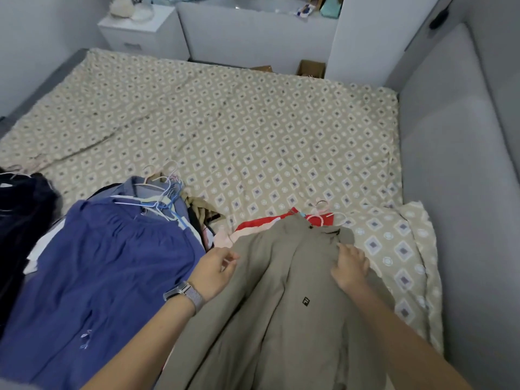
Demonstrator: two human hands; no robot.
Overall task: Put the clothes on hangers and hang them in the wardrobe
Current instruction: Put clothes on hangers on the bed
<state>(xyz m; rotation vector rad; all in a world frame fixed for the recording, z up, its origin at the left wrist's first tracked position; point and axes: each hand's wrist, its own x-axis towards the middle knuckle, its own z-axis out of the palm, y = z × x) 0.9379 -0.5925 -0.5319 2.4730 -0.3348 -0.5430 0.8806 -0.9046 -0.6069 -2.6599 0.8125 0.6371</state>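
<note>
An olive jacket (284,291) lay face up on the near part of the bed (225,122), its lower half cut off by the bottom edge of the view. The left hand (215,273), with a watch (184,294) on the wrist, rested at the jacket's left shoulder edge, fingers curled toward the cloth; whether this grip actually pinched the fabric could not be told. The right hand (350,266) lay on the jacket's right shoulder, fingers bent and pressing into the cloth, its grip closed on a fold. A pink hanger (320,212) showed only its hook and neck above the collar, the rest hidden under the jacket and a red garment (261,222) beneath it. To the left lay a blue dress (107,271) on a heap of clothes, with a tangle of hangers (163,192) at its top; a dark garment (19,220) ran off the left edge. The far half of the patterned bedcover lay open, bounded by a grey headboard (455,178) on the right and a white nightstand (140,32) beyond.
</note>
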